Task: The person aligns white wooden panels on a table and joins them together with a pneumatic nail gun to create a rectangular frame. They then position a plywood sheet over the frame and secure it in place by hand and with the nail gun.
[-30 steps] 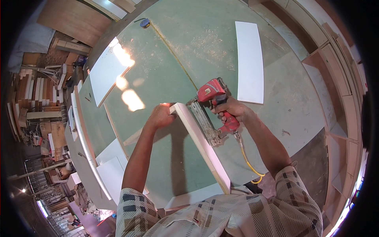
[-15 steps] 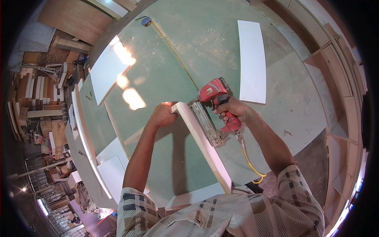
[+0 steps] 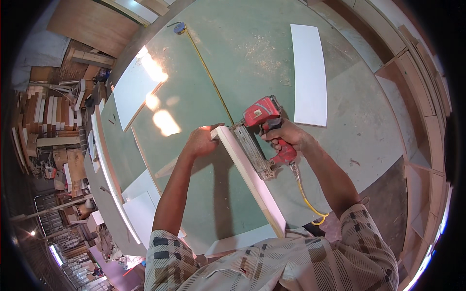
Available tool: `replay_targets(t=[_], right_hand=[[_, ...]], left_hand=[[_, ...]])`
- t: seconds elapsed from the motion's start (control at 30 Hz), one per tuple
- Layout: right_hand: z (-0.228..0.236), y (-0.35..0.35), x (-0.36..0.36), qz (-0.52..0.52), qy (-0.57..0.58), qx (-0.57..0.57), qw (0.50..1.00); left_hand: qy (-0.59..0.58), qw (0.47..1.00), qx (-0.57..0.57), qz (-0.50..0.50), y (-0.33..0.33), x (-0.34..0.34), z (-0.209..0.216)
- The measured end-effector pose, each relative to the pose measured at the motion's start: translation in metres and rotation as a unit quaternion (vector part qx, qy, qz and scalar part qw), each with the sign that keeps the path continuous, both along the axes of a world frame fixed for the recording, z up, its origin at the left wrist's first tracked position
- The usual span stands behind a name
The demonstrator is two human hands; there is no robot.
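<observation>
My right hand is wrapped round the grip of a red nail gun, whose metal magazine lies along the white face of a long wooden board. A yellow air hose hangs from the gun's handle. The board stands on edge, slanting from the table's middle toward my body. At its far end my left hand grips the corner, where a second piece appears to meet it; the fingertips are partly hidden. The gun's nose is close to that same end. Against my shirt lies another white panel.
A green worktable spreads ahead. On it are a blue tape measure with its yellow blade drawn out, a white panel at right and another white panel at left. Wooden shelving curves along the right; stacked boards fill the left.
The nail gun, board and both hands hold nearly the same place. My view has shifted very slightly, so the surroundings sit a little differently.
</observation>
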State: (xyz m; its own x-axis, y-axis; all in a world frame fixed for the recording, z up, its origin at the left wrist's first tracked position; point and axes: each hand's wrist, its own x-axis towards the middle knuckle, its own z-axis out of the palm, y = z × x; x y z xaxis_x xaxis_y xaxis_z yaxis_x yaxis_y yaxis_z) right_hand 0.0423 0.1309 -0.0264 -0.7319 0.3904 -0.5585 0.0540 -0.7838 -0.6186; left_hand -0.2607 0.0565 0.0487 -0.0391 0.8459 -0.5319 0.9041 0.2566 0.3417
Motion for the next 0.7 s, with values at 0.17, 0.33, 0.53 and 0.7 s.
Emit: replay_targets(t=[0.17, 0.33, 0.53, 0.7], right_hand=[[0.0024, -0.0022, -0.0001, -0.008, -0.012, -0.002, 1.000], [0.0037, -0.0016, -0.0006, -0.005, -0.010, -0.008, 1.000], [0.0025, 0.0002, -0.0018, 0.002, 0.001, -0.013, 1.000], [-0.0026, 0.0009, 0.0001, 0.007, 0.009, -0.005, 1.000]], left_hand=[[0.004, 1.000, 0.004, -0.009, -0.0017, -0.0047, -0.0056], [0.009, 1.000, 0.011, -0.013, -0.0021, -0.0049, -0.0058], [-0.001, 1.000, 0.004, 0.004, -0.0014, -0.0006, -0.0023], [0.001, 1.000, 0.014, 0.001, -0.0019, -0.0004, -0.0058]])
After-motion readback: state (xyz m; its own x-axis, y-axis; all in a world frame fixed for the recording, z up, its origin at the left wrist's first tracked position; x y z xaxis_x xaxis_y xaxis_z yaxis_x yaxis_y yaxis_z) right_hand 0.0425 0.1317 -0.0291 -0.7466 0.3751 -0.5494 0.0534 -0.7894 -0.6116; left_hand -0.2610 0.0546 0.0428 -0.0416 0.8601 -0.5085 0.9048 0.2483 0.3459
